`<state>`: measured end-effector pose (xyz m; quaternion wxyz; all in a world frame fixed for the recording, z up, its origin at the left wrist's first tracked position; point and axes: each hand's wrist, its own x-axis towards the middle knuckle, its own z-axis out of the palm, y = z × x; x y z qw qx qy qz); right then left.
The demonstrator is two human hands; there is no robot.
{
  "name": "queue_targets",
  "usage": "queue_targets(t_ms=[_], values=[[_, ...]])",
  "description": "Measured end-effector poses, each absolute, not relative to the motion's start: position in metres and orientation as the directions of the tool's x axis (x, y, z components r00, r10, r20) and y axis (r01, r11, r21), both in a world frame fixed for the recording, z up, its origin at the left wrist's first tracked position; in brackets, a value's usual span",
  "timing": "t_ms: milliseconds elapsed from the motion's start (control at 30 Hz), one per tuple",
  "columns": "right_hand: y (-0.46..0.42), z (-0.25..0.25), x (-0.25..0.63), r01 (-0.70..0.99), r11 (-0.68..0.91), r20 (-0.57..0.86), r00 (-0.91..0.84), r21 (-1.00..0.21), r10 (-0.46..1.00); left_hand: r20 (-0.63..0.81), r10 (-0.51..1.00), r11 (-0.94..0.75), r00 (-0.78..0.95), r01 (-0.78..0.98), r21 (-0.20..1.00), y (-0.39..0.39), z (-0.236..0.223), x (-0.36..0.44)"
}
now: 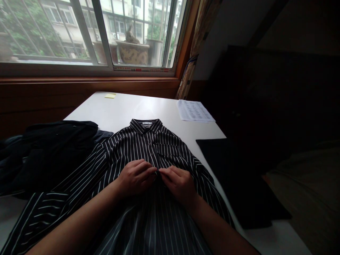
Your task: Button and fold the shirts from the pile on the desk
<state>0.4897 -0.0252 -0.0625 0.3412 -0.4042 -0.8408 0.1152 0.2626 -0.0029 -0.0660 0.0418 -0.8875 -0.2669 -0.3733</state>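
A black shirt with thin white stripes [148, 145] lies flat on the white table [127, 106], collar toward the window, one sleeve spread out to the left. My left hand [135, 176] and my right hand [179, 184] meet at the shirt's front placket, about mid-chest. The fingertips of both hands pinch the fabric there, where the two front edges come together. What lies between the fingers is too small and dark to make out.
A pile of dark clothes [50, 148] lies at the table's left. A printed sheet [195, 110] sits at the far right, a yellow sticky note [109, 95] near the window. A flat black object [233, 173] overhangs the right edge. A window and curtain stand behind.
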Motion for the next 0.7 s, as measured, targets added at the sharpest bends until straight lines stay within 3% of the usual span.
queue_targets(t_ms=[500, 700], values=[[-0.0278, -0.0667, 0.4913, 0.626, 0.71, 0.529, -0.502, -0.323, 0.684, 0.609, 0.457, -0.86, 0.649, 0.498, 0.115, 0.0028, -0.0701, 0.2588], [-0.0264, -0.0651, 0.4884, 0.618, 0.735, 0.599, -0.486, -0.28, 0.636, 0.661, 0.444, -0.86, 0.605, 0.495, 0.125, 0.0019, -0.0665, 0.2586]])
